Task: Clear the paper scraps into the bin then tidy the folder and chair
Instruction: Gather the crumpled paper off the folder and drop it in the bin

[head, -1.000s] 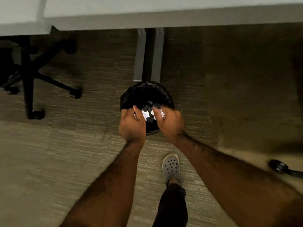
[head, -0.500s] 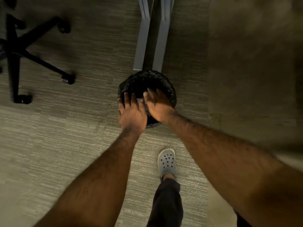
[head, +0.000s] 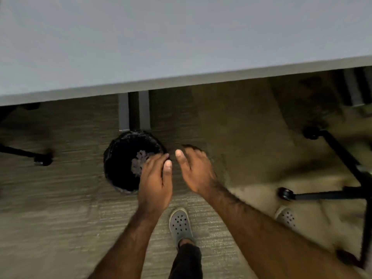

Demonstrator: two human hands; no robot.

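Note:
A round bin [head: 120, 158] with a black liner stands on the carpet under the desk edge. Pale paper scraps [head: 138, 164] lie inside it. My left hand [head: 155, 184] hovers over the bin's right rim, fingers apart and empty. To the right of the bin, my right hand [head: 196, 170] is above the carpet, open and empty, thumb pointing toward the left hand. A chair's black wheeled base [head: 354, 178] stands at the right. No folder is in view.
The grey desk top [head: 181, 41] fills the upper half, with its two grey legs [head: 133, 111] just behind the bin. Another chair's castor [head: 42, 159] sits at the left. My feet in grey clogs [head: 180, 224] stand on the carpet below my hands.
My hands held scraps over the bin a second ago; they have let go, the scraps lie inside, and both hands have drawn back to the right. The view tilted up toward the desk.

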